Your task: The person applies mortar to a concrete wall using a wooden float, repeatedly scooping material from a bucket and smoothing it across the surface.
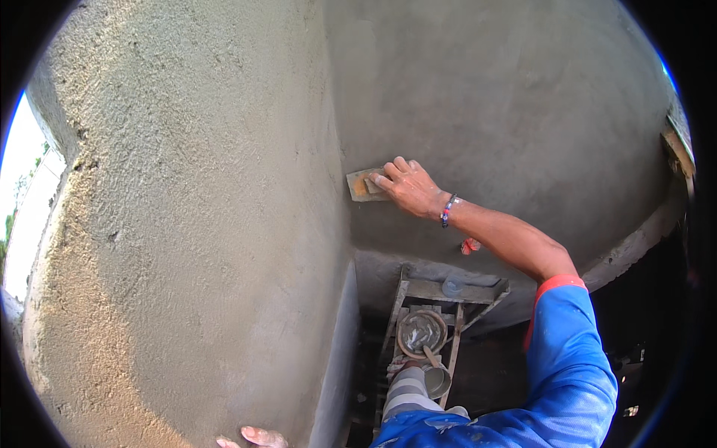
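My right hand (pixel 413 190) grips a small plastering float (pixel 359 193) with an orange-stained face. The float lies against the smooth grey plastered wall (pixel 493 97), close to the inner corner where it meets the left wall. At the lower edge, the fingertips of my left hand (pixel 263 436) show, stretched out against or very near the rougher left wall (pixel 202 224); the rest of that hand is out of view. Below my right forearm, a small red thing (pixel 470 246) sticks out of the plaster.
Below stands a wooden frame (pixel 437 290) with a clear plastic container (pixel 452 287) on it. A round basin (pixel 403 336) holds wet grey mortar and a tool with a wooden handle (pixel 431 354). A grey pail (pixel 438 381) sits beside my leg. Boards (pixel 678 153) jut out at far right.
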### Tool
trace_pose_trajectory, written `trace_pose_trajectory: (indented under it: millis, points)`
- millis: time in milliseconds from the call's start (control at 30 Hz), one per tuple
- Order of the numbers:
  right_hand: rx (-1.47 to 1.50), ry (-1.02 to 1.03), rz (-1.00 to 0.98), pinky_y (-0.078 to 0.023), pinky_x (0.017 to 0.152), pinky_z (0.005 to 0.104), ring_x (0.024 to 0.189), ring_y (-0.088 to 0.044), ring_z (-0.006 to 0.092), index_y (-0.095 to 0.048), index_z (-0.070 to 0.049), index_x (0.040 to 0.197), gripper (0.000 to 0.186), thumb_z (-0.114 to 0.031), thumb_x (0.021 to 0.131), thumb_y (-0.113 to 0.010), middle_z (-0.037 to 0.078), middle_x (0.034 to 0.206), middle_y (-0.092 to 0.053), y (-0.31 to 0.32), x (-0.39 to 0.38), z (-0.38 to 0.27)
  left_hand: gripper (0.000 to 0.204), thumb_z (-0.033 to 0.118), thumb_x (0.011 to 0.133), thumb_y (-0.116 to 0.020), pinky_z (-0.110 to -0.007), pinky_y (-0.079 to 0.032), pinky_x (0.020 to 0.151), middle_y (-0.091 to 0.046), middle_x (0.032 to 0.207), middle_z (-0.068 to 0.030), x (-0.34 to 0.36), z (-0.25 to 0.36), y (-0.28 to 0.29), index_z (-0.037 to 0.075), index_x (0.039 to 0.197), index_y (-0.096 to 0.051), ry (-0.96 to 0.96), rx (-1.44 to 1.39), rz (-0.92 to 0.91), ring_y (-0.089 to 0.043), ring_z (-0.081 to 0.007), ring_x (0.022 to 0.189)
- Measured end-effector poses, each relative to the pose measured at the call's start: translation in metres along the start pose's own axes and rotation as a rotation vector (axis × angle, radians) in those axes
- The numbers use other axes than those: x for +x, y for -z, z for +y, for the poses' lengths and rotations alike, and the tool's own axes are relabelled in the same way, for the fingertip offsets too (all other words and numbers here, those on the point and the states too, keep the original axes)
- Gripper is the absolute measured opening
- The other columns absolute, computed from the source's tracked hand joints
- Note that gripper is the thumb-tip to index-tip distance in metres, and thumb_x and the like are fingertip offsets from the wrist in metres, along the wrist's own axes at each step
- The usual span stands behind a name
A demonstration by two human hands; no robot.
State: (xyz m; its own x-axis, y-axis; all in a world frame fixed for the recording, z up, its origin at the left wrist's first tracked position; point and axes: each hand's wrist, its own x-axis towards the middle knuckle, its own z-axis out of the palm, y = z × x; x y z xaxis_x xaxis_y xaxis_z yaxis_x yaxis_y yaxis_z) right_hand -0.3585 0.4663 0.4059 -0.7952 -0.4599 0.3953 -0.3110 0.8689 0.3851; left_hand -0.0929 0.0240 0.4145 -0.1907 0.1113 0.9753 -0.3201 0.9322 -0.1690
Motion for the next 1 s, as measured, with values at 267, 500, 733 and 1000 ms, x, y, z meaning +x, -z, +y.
trace_pose_trajectory:
  millis: [267, 500, 733, 1000]
  points:
    - [-0.188, -0.220, 0.746, -0.045, 0.069, 0.0367, 0.092, -0.054, 0.0231, -0.057, -0.020, 0.128, 0.045, -0.010, 0.086, -0.064, 0.006, 0.099, -0.057, 0.172, 0.091, 0.095, 0.036, 0.046, 0.095, -0.056, -0.075, -0.018, 0.107, -0.040, 0.146, -0.0248, 0.005, -0.002, -0.005, 0.025, 0.124, -0.062, -0.017, 0.019, 0.014, -0.017, -0.0556, 0.143]
    - [-0.156, -0.125, 0.308, -0.042, 0.069, 0.0335, 0.091, -0.051, 0.0212, -0.055, -0.020, 0.130, 0.049, -0.008, 0.083, -0.060, 0.004, 0.098, -0.053, 0.041, 0.026, 0.030, 0.038, 0.046, 0.095, -0.058, -0.072, -0.021, 0.108, -0.039, 0.148, -0.0249, 0.009, 0.005, -0.007, 0.022, 0.124, -0.063, 0.025, 0.030, 0.025, -0.020, -0.0528, 0.143]
    - [0.381, -0.391, -0.077, -0.051, 0.074, 0.0399, 0.098, -0.059, 0.0268, -0.062, -0.012, 0.105, 0.026, -0.023, 0.081, -0.067, 0.006, 0.097, -0.063, -0.062, -0.072, -0.080, 0.040, 0.047, 0.094, -0.059, -0.072, -0.021, 0.108, -0.038, 0.149, -0.0250, 0.007, 0.055, -0.014, 0.022, 0.125, -0.062, -0.013, -0.353, 0.098, -0.020, -0.0512, 0.144]
    - [1.720, -1.248, -0.226, -0.055, 0.060, 0.0349, 0.081, -0.067, 0.0193, -0.065, -0.003, 0.118, 0.037, -0.029, 0.093, -0.063, 0.008, 0.095, -0.067, -0.082, -0.286, -0.226, 0.042, 0.048, 0.094, -0.059, -0.072, -0.021, 0.109, -0.037, 0.149, -0.0251, 0.001, 0.084, -0.015, 0.021, 0.126, -0.062, -0.020, -0.596, 0.165, -0.020, -0.0493, 0.144]
